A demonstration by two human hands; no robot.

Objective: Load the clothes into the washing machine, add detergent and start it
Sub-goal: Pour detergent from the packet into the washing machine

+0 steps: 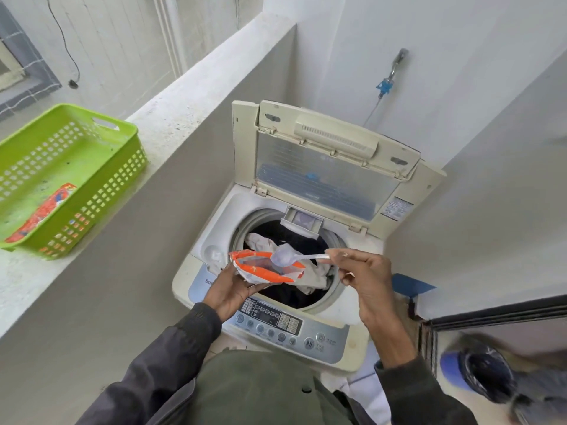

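A top-loading washing machine stands with its lid raised. Dark and white clothes fill the drum. The small detergent drawer at the drum's back rim is pulled out. My left hand grips an open orange and white detergent pouch over the drum's front left. My right hand pinches the handle of a clear plastic spoon, whose bowl holds powder just above the pouch mouth.
A green plastic basket sits on the concrete ledge at the left with another orange packet in it. The control panel faces me. A blue bucket stands at the lower right. A tap is on the wall.
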